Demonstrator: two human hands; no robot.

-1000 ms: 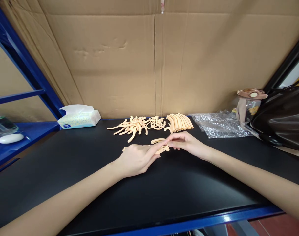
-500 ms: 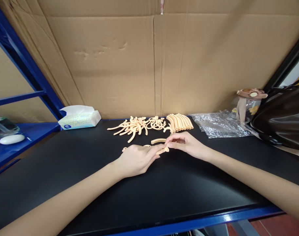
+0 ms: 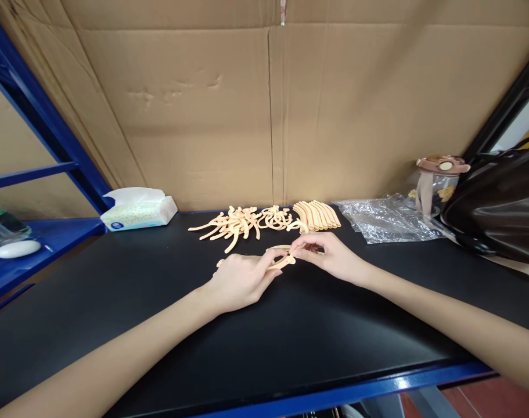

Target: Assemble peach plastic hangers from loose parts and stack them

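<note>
Between my hands is a curved, peach-coloured plastic piece (image 3: 281, 265) with a rounded end. My left hand (image 3: 242, 278) is closed on it, thumb and fingers along its length, and covers much of it. With a fingertip pinch, my right hand (image 3: 327, 253) grips the piece's right end; whether a smaller part is in that pinch I cannot make out. Another curved piece (image 3: 278, 248) lies just behind my fingers. A little peach end (image 3: 219, 263) sticks out left of my left hand. Farther back are a loose heap of curved pieces (image 3: 236, 223) and ring-like pieces (image 3: 276, 217).
A neat row of curved pieces (image 3: 317, 216) lies at the back, by the cardboard wall (image 3: 194, 116). To the right are crinkled clear plastic bags (image 3: 381, 220), a bottle (image 3: 441, 186) and a dark bag (image 3: 503, 203). A tissue pack (image 3: 137, 210) sits at the left on the black tabletop (image 3: 316, 348).
My left index finger has lifted and bent, showing more of the held piece. My right fingertips have shifted slightly at its right end. The view has moved a little.
</note>
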